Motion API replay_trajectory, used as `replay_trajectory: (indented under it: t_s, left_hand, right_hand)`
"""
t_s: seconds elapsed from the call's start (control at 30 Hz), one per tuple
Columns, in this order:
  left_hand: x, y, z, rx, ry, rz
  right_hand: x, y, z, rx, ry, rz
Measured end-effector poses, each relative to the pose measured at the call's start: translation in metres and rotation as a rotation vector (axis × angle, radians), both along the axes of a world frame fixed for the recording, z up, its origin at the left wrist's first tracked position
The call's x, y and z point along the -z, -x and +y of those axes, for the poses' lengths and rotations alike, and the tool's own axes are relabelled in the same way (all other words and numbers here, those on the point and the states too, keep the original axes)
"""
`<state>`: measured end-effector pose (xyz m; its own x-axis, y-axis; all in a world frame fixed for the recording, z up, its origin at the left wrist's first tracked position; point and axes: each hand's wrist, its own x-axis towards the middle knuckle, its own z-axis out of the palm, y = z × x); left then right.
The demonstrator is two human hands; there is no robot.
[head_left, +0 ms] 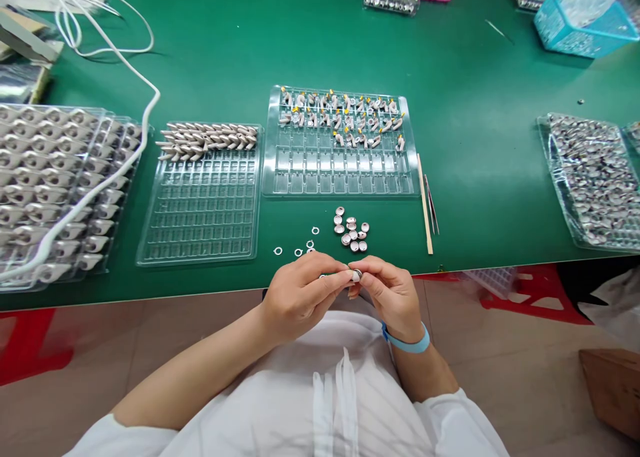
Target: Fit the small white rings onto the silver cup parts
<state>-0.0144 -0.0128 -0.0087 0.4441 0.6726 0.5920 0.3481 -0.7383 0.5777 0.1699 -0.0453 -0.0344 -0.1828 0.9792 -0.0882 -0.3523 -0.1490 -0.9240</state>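
Observation:
My left hand and my right hand meet at the table's front edge. Between their pinched fingertips is a small round metal cap, with a whitish bit showing on it; the fingers hide much of it. Just beyond my hands lies a cluster of similar round metal caps. Several thin white rings with small tabs are scattered left of the caps. Behind them, a clear tray holds rows of small curved grey parts with orange tips.
Left are a clear tray with slim grey parts and stacked trays of larger grey parts, crossed by a white cable. A wooden stick and tweezers lie right. Farther right are a filled tray and a blue basket.

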Motion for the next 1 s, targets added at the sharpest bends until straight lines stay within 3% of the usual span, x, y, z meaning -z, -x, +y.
replay_trajectory:
  t_s: [0.33,1.0]
  left_hand:
    - [-0.0025,0.0032,-0.0002,-0.007,-0.164,0.083]
    - [0.0002,0.0048,-0.0008,0.007,-0.151,0.108]
  right_hand:
    - [-0.0015,0.0033,-0.0004,0.022,-0.084,0.007]
    - [-0.0075,-0.0021,-0.0024,0.097,-0.387,-0.449]
